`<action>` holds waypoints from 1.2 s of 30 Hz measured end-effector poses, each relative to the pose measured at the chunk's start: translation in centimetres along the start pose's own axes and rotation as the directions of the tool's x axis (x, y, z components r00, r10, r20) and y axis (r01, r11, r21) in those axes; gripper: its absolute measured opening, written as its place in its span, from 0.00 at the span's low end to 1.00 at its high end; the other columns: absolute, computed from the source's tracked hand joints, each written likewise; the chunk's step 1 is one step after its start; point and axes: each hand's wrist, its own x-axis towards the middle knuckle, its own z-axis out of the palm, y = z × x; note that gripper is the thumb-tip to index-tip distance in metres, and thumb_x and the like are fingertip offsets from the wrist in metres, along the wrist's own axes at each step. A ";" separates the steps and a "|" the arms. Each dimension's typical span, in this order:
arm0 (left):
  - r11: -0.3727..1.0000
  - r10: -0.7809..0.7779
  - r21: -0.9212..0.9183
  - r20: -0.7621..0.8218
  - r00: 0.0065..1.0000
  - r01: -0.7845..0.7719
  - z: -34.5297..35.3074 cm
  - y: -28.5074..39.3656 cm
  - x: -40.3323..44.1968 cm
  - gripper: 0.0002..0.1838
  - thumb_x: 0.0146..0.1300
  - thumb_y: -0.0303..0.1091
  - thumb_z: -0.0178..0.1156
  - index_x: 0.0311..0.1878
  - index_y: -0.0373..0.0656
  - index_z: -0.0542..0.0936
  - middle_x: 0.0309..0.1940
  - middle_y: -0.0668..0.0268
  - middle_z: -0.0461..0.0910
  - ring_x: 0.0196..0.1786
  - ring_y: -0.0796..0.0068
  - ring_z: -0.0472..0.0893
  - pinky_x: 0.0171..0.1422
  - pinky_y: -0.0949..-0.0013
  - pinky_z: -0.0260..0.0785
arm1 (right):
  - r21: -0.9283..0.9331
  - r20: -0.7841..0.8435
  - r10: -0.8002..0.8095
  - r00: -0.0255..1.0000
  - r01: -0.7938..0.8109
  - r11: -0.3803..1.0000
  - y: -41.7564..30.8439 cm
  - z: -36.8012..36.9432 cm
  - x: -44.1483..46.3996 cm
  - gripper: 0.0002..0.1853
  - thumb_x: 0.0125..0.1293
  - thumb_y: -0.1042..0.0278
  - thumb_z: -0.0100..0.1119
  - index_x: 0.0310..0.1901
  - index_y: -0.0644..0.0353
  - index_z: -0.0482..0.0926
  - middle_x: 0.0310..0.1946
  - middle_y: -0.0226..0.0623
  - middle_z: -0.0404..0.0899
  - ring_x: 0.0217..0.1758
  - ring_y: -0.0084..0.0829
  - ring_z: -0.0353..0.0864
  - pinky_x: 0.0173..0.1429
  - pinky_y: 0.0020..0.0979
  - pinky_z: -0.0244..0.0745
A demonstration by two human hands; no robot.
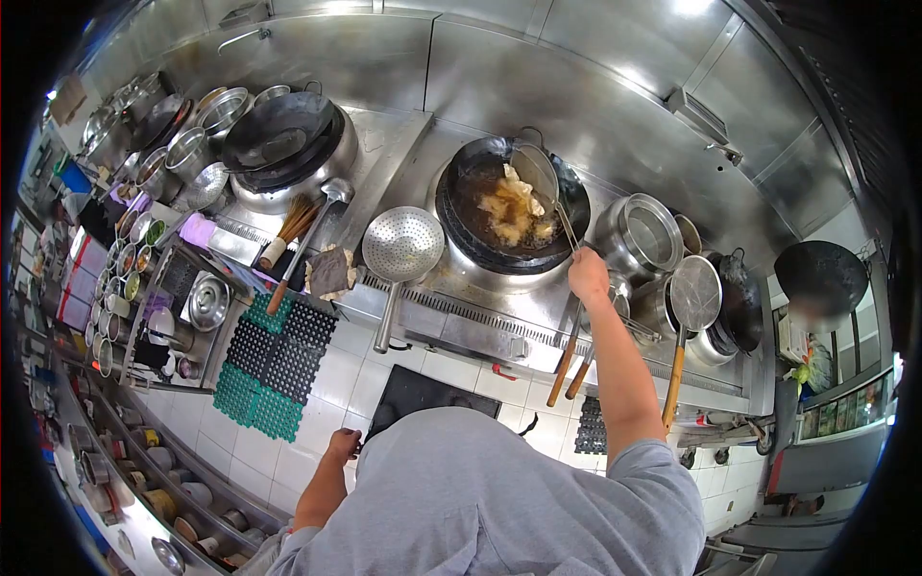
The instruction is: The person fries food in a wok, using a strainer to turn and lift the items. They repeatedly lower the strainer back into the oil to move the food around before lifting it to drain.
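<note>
My right hand point(588, 276) is closed around the metal handle of a round mesh strainer point(540, 171). The strainer is tilted over the right side of a black wok point(461, 176) on the stove. In the wok's brown oil point(477, 192) lie pale, golden frying pieces point(514, 206) amid foam; some are against the strainer's edge. Low beside my body, away from the stove, my left hand point(343, 444) is curled with nothing visible in it. Nearest the wok on its left rests a perforated ladle point(403, 245), its handle over the counter edge.
A second wok point(279, 130) sits on the left burner. A long-handled ladle point(336, 190), bamboo brush point(296, 221) and folded cloth point(330, 273) lie between the burners. Metal pots point(648, 235) and a wooden-handled strainer point(695, 293) stand right. Seasoning bowls point(130, 257) fill the left side.
</note>
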 end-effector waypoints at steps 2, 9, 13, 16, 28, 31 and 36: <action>1.000 -0.007 -0.003 0.012 1.000 0.007 0.0 -0.1 0.0 0.20 0.72 0.42 0.62 0.56 0.35 0.81 0.34 0.59 0.84 0.28 0.68 0.83 0.27 0.64 0.78 | -0.058 -0.025 -0.002 1.000 0.000 0.998 -0.9 -0.7 -0.9 0.15 0.76 0.62 0.50 0.52 0.57 0.84 0.49 0.59 0.85 0.57 0.60 0.83 0.59 0.53 0.77; 0.998 -0.003 0.060 0.014 1.000 0.003 0.6 0.0 -0.6 0.20 0.72 0.42 0.62 0.56 0.34 0.80 0.35 0.59 0.85 0.29 0.67 0.83 0.29 0.63 0.78 | -0.168 -0.014 -0.022 1.000 0.019 0.986 -2.1 -2.7 -3.4 0.17 0.74 0.66 0.47 0.55 0.56 0.83 0.48 0.57 0.87 0.56 0.59 0.85 0.59 0.54 0.78; 0.996 0.004 0.093 0.016 1.000 -0.006 0.7 1.3 -1.0 0.20 0.71 0.42 0.62 0.56 0.35 0.81 0.35 0.59 0.85 0.29 0.67 0.84 0.29 0.62 0.78 | -0.004 -0.072 -0.060 0.996 0.060 0.998 0.0 -2.9 -2.8 0.16 0.74 0.66 0.47 0.55 0.56 0.83 0.47 0.57 0.87 0.55 0.60 0.85 0.58 0.54 0.78; 0.998 0.010 0.065 0.017 1.000 -0.011 0.5 0.9 0.5 0.19 0.71 0.42 0.63 0.55 0.35 0.80 0.35 0.59 0.85 0.29 0.67 0.84 0.29 0.62 0.78 | 0.035 -0.088 -0.043 0.995 0.046 0.998 0.0 -5.0 -2.9 0.16 0.73 0.66 0.48 0.55 0.56 0.83 0.47 0.57 0.86 0.55 0.59 0.85 0.59 0.54 0.78; 0.999 0.030 0.039 0.018 0.999 -0.031 0.3 0.9 -0.3 0.20 0.70 0.40 0.64 0.55 0.33 0.80 0.32 0.59 0.84 0.27 0.68 0.82 0.26 0.63 0.76 | -0.012 -0.051 -0.206 0.977 0.205 0.979 11.0 0.1 4.1 0.13 0.70 0.65 0.56 0.49 0.61 0.83 0.37 0.51 0.87 0.41 0.53 0.87 0.44 0.48 0.81; 0.996 0.037 0.082 0.015 0.999 -0.038 0.6 0.5 -0.7 0.19 0.69 0.40 0.64 0.52 0.33 0.81 0.31 0.60 0.84 0.25 0.68 0.81 0.25 0.63 0.76 | 0.552 0.415 0.177 0.892 -0.402 0.731 7.8 0.0 1.1 0.08 0.71 0.64 0.57 0.42 0.60 0.81 0.26 0.38 0.80 0.24 0.34 0.79 0.24 0.36 0.69; 0.997 0.065 0.026 0.028 0.997 -0.066 0.6 -0.7 -0.4 0.19 0.69 0.40 0.64 0.51 0.33 0.82 0.33 0.59 0.85 0.25 0.68 0.81 0.26 0.62 0.76 | 0.587 0.597 0.160 0.786 -0.564 0.581 4.2 1.6 -0.4 0.06 0.75 0.64 0.56 0.45 0.55 0.77 0.22 0.23 0.67 0.19 0.20 0.63 0.20 0.26 0.53</action>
